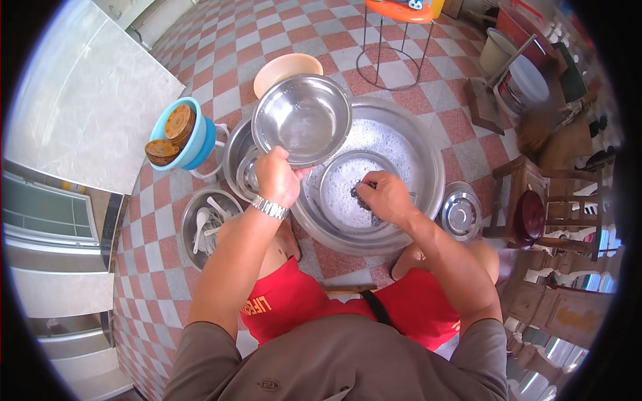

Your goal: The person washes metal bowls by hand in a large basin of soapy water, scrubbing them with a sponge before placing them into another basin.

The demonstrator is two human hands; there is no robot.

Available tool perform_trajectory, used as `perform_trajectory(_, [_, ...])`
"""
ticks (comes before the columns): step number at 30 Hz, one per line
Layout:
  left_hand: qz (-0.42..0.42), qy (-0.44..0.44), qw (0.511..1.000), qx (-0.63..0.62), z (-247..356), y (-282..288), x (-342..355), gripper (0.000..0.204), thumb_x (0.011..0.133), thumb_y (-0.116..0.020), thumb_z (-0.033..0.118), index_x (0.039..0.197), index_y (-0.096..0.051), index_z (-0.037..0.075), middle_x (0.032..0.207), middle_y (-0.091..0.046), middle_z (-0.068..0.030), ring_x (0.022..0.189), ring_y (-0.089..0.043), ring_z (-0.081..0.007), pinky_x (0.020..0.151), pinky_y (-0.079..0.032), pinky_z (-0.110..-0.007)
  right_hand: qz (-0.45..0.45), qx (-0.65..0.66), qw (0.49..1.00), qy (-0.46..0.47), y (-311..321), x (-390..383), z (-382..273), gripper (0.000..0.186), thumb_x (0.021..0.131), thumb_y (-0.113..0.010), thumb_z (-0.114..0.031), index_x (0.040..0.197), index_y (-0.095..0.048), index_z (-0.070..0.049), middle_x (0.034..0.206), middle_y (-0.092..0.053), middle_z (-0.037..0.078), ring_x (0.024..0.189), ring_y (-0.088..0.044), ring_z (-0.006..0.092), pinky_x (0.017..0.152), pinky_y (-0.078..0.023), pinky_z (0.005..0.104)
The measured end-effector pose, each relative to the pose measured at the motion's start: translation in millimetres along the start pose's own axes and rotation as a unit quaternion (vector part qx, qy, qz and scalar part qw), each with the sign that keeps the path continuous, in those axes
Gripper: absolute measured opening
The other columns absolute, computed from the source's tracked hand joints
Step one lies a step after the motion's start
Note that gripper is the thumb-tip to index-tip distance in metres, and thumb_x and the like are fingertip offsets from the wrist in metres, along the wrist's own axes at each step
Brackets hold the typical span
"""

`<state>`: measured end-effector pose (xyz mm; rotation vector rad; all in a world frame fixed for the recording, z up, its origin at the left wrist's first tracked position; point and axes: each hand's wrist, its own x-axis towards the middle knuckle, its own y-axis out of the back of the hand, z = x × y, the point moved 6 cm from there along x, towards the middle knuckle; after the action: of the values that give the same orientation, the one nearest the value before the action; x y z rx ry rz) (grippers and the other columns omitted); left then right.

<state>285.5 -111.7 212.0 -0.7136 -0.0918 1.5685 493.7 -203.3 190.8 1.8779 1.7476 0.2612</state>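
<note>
Steel bowl (302, 119) was raised at the far left edge of the wide basin (435, 167), its inside facing my head view. I saw the left hand (278, 180) clamped on its near rim; the right hand (388, 196) pinched a dark scrubber (358, 194) at the suds (342, 190) in a smaller steel vessel (322, 194) within the basin.

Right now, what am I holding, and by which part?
Left grip: shiny round steel bowl, by its near rim. Right grip: dark wiry scrubbing pad, pinched from above.

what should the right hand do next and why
Probably lift the dark scrubber in the right hand to the steel bowl, since the left hand holds that bowl by its edge, while the scrubber is at the soapy water.
</note>
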Motion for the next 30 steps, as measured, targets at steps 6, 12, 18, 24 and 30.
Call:
perform_trajectory(6, [-0.017, 0.029, 0.999, -0.004, -4.3, 0.3, -6.0, 0.033, 0.087, -0.044, 0.008, 0.117, -0.052, -0.004, 0.112, -0.063, -0.0190, 0.095, -0.068, -0.0320, 0.073, -0.060, -0.047, -0.010, 0.130, 0.991, -0.026, 3.3, 10.6, 0.2, 0.031, 0.083, -0.071, -0.026, 0.092, -0.071, 0.004, 0.082, -0.071, 0.015, 0.072, -0.066, 0.0193, 0.070, -0.052, 0.0328])
perform_trajectory(12, [-0.019, 0.031, 0.999, 0.029, -7.3, -0.9, -7.0, 0.035, 0.088, -0.047, 0.010, 0.120, -0.052, -0.003, 0.111, -0.064, -0.0173, 0.095, -0.068, -0.0285, 0.073, -0.060, -0.042, -0.085, 0.240, 0.964, -0.074, -10.8, 9.6, 1.3, 0.027, 0.085, -0.069, -0.021, 0.096, -0.071, 0.003, 0.082, -0.070, 0.009, 0.072, -0.062, 0.0140, 0.066, -0.050, 0.0285])
perform_trajectory(18, [-0.037, -0.038, 0.997, 0.053, -11.5, -7.0, -8.8, 0.034, 0.089, -0.050, 0.007, 0.123, -0.052, 0.001, 0.115, -0.063, -0.0139, 0.097, -0.067, -0.0260, 0.075, -0.059, -0.043, -0.115, 0.362, 0.919, -0.105, -27.9, -0.3, -13.8, 0.027, 0.088, -0.067, -0.018, 0.103, -0.068, 0.004, 0.089, -0.070, 0.009, 0.077, -0.063, 0.0121, 0.069, -0.051, 0.0268])
perform_trajectory(24, [-0.132, -0.128, 0.982, 0.047, -22.6, -15.6, -11.4, 0.037, 0.093, -0.052, 0.000, 0.129, -0.048, 0.004, 0.122, -0.060, -0.0106, 0.111, -0.061, -0.0235, 0.092, -0.051, -0.041, -0.097, 0.524, 0.831, -0.158, -40.0, 3.0, -28.4, 0.031, 0.090, -0.071, -0.015, 0.107, -0.060, 0.009, 0.096, -0.069, 0.012, 0.084, -0.065, 0.0138, 0.072, -0.053, 0.0277])
perform_trajectory(30, [-0.217, 0.082, 0.973, -0.018, -12.1, -27.5, -14.2, 0.038, 0.095, -0.054, 0.021, 0.129, -0.053, 0.004, 0.125, -0.062, -0.0114, 0.113, -0.061, -0.0266, 0.092, -0.051, -0.047, -0.133, 0.406, 0.892, -0.148, 13.0, 20.8, -13.3, 0.031, 0.087, -0.071, -0.016, 0.104, -0.062, 0.008, 0.093, -0.069, 0.011, 0.077, -0.066, 0.0169, 0.069, -0.055, 0.0299])
